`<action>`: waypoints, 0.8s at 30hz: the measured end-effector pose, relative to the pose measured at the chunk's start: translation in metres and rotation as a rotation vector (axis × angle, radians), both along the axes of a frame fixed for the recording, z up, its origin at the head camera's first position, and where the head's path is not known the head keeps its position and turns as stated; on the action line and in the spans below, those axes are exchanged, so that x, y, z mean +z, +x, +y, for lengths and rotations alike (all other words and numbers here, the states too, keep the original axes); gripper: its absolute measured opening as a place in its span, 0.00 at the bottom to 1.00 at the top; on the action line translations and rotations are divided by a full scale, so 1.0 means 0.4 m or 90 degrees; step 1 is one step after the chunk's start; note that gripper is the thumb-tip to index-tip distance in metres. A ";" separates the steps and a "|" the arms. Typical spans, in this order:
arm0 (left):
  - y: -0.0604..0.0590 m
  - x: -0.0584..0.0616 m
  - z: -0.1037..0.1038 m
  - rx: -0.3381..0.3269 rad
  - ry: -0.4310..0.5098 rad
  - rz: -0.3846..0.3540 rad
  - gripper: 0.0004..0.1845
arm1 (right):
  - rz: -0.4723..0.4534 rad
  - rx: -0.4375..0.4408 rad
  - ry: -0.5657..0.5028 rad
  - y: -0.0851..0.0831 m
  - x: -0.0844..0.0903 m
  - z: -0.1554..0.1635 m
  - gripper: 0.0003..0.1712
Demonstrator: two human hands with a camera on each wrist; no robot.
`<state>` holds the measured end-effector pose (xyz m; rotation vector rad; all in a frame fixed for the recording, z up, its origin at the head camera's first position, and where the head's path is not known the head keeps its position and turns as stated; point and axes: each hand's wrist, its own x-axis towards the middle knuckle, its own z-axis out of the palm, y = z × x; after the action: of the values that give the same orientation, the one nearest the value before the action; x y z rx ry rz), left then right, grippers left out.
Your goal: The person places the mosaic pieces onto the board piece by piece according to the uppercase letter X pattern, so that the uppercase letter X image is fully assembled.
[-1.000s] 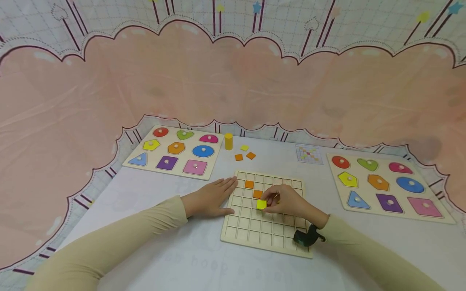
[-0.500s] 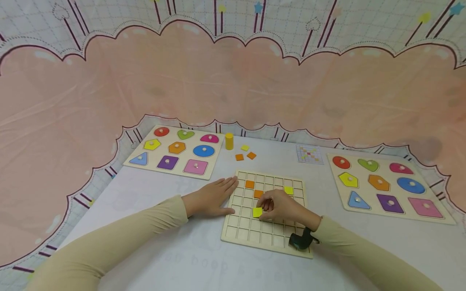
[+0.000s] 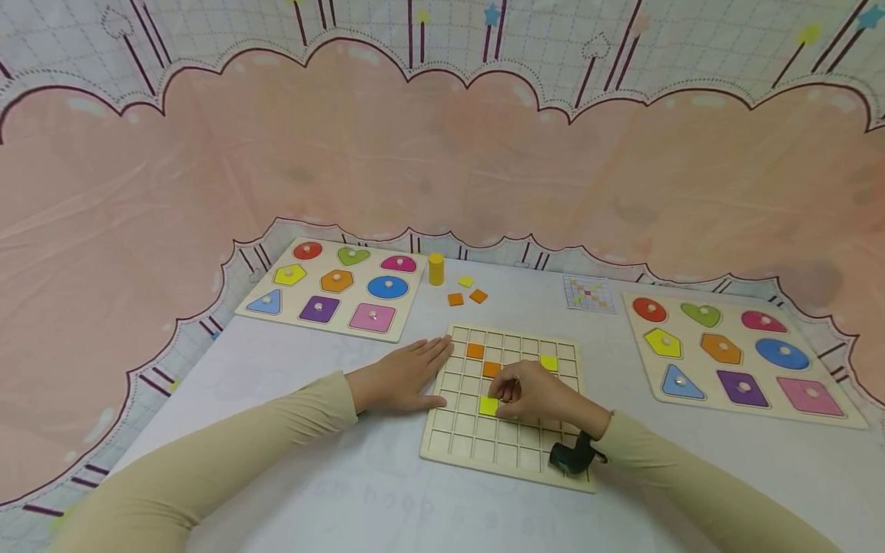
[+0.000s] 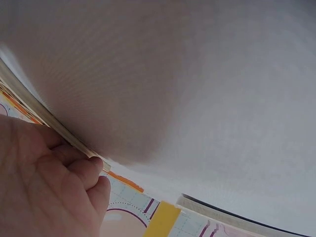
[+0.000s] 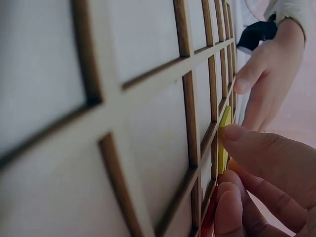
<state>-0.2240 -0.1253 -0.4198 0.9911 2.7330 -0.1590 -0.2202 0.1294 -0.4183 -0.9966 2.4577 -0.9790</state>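
Yellow tile [image 3: 488, 405]: sitting in a cell of the grid board [image 3: 477, 449], left of centre.
Right hand [image 3: 535, 393]: fingers curled, pinching the tile's edge.
Left hand [image 3: 401, 378]: lying flat, fingers straight, touching the board's left rim.

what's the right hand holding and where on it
The right hand pinches a yellow tile by its right edge, over the grid board.

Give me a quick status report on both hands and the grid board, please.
Left hand flat, bracing grid board edge. Right hand pinching yellow tile into a cell. Two orange tiles, another yellow one seated. Nothing in the way.
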 end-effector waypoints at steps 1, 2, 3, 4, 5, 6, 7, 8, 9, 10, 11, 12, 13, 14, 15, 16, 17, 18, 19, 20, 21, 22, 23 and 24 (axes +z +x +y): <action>0.000 0.000 0.000 -0.001 0.001 0.001 0.48 | 0.001 0.000 0.000 0.000 0.000 -0.001 0.08; 0.001 0.000 0.000 -0.001 0.001 0.001 0.48 | 0.002 0.000 0.000 0.001 0.000 -0.002 0.08; 0.001 0.000 0.000 -0.002 0.000 0.001 0.48 | 0.004 -0.001 0.000 0.001 0.000 -0.002 0.08; 0.002 0.000 0.000 -0.001 0.000 0.000 0.48 | 0.004 -0.001 0.000 0.001 0.000 -0.003 0.08; 0.003 0.001 0.000 -0.001 0.000 -0.001 0.48 | 0.004 -0.002 -0.001 0.001 0.000 -0.003 0.08; 0.003 0.001 0.001 -0.001 0.001 -0.002 0.48 | 0.004 -0.002 0.000 0.001 -0.001 -0.003 0.08; 0.004 0.002 0.001 -0.001 0.001 -0.002 0.48 | 0.004 -0.003 0.000 0.001 -0.001 -0.003 0.08; 0.004 0.002 0.001 -0.001 0.001 -0.002 0.48 | 0.002 -0.003 -0.001 0.001 -0.001 -0.003 0.08; 0.004 0.002 0.001 -0.001 0.001 -0.002 0.48 | 0.001 -0.001 0.000 0.000 -0.001 -0.002 0.08; 0.004 0.002 0.001 -0.002 0.002 -0.002 0.48 | -0.002 -0.001 0.001 0.000 0.000 -0.001 0.08; 0.003 0.001 0.001 -0.003 0.002 -0.001 0.48 | -0.003 0.000 0.000 -0.002 0.002 0.000 0.08; 0.003 0.000 0.001 -0.005 0.002 0.000 0.48 | -0.004 0.000 0.000 -0.003 0.005 0.002 0.08; 0.002 0.000 0.001 -0.008 0.004 0.002 0.48 | -0.003 0.000 -0.002 -0.005 0.008 0.004 0.08; 0.002 -0.001 0.000 -0.010 0.005 0.003 0.48 | 0.000 0.001 -0.005 -0.008 0.012 0.006 0.08; 0.002 -0.001 0.000 -0.012 0.003 0.005 0.48 | 0.003 0.001 -0.009 -0.012 0.018 0.008 0.09; 0.001 -0.001 0.000 -0.014 0.003 0.006 0.48 | 0.002 0.002 -0.016 -0.016 0.024 0.011 0.09; 0.001 -0.001 0.000 -0.016 0.003 0.008 0.48 | 0.006 0.003 -0.021 -0.021 0.030 0.014 0.09; 0.001 -0.001 0.000 -0.018 0.004 0.010 0.48 | 0.006 0.004 -0.024 -0.027 0.037 0.017 0.09; 0.001 0.000 -0.001 -0.018 0.005 0.009 0.47 | 0.003 0.005 -0.029 -0.033 0.044 0.020 0.10; 0.002 0.001 -0.001 -0.017 0.004 0.008 0.48 | -0.002 0.002 -0.030 -0.040 0.050 0.022 0.10; 0.003 0.002 -0.001 -0.015 0.003 0.007 0.48 | -0.010 -0.002 -0.031 -0.046 0.057 0.024 0.11; 0.003 0.002 -0.001 -0.015 0.005 0.006 0.48 | -0.021 -0.005 -0.032 -0.054 0.064 0.027 0.11; 0.004 0.003 -0.002 -0.016 0.007 0.006 0.48 | -0.032 -0.010 -0.032 -0.065 0.070 0.029 0.12; 0.005 0.003 -0.003 -0.015 0.008 0.006 0.48 | -0.043 -0.015 -0.033 -0.075 0.077 0.032 0.12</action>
<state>-0.2221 -0.1263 -0.4184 1.0290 2.7343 -0.1501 -0.2501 0.1420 -0.3876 -0.9363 2.4060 -1.0711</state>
